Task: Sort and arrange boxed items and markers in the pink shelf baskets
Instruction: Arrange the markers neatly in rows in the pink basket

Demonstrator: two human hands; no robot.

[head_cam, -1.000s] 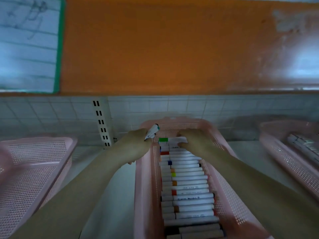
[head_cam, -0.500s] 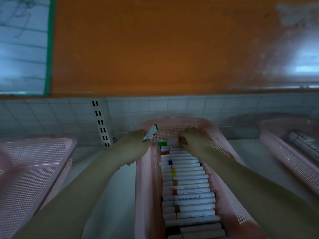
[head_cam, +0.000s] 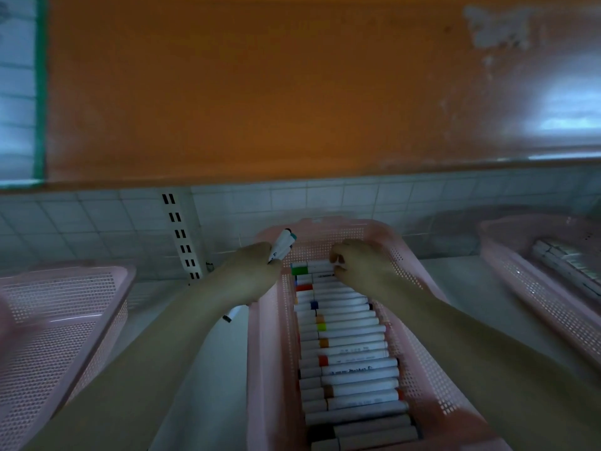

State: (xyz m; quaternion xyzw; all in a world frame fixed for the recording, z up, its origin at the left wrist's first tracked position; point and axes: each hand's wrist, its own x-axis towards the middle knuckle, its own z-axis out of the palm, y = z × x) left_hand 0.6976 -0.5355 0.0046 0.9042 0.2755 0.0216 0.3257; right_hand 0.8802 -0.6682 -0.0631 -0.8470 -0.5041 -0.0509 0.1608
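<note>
Pink plastic mesh everywhere on this shelf, three baskets in a row. The middle basket [head_cam: 270, 369] was the busy one, with a long row of markers [head_cam: 344, 349] lying crosswise, side by side, from the near end almost to the far wall. Mostly white barrels with coloured bands near their left ends: green at the far end, then red, blue, yellow, orange, and a couple of dark ones nearest the camera.

Left hand [head_cam: 250, 275] sat just outside the basket's left rim, near its far end, fist closed around a few loose markers [head_cam: 282, 244]. Their capped ends stuck up and away past the thumb, one cap teal, and another tip [head_cam: 231, 315] poked out below the hand on the near side. Couldn't count exactly how many were in there, too blurry.

Right hand [head_cam: 361, 265] was inside the basket at the far end, fingers curled down onto the last markers in the row, right by the green-banded one [head_cam: 300, 271]. Looked like a pinch on a white barrel, but whether it actually had one gripped or was just pressing on it, I couldn't tell.

Left basket [head_cam: 65, 307] looked bare inside. Right basket [head_cam: 533, 288] held a stack of pale boxed items [head_cam: 566, 268] along its far side, too smeared to read. Tiled wall [head_cam: 97, 222] behind, with a slotted upright [head_cam: 180, 236], and an orange board [head_cam: 247, 92] above.
</note>
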